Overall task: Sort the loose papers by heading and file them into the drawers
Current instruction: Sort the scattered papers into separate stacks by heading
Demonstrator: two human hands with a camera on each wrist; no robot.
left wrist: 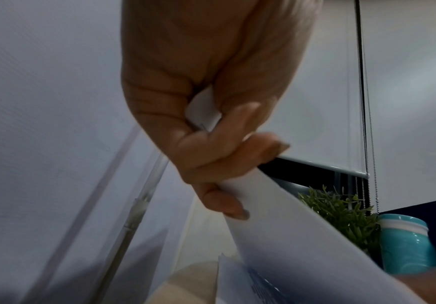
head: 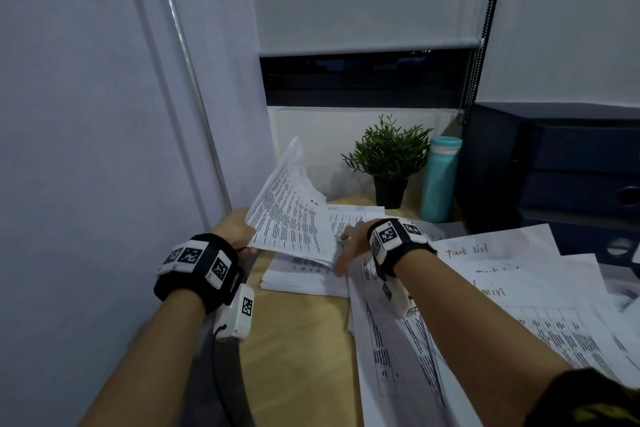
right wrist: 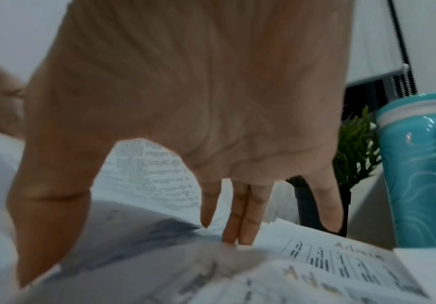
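Observation:
My left hand (head: 239,236) pinches the near left corner of a few printed sheets (head: 289,215) and holds them lifted and curled above a white paper stack (head: 301,279) on the wooden desk (head: 298,357). In the left wrist view the thumb and fingers (left wrist: 227,156) curl round the sheet edge (left wrist: 289,236). My right hand (head: 349,246) lies with straight fingers (right wrist: 240,224) on the pages under the lifted sheets. More loose papers (head: 502,288), some headed "Task list" and "Admin", spread to the right. Dark blue drawers (head: 581,166) stand at the far right.
A small potted plant (head: 389,163) and a teal bottle (head: 441,178) stand at the back of the desk by the window sill. A wall runs along the left. A blind cord (head: 478,45) hangs near the drawers.

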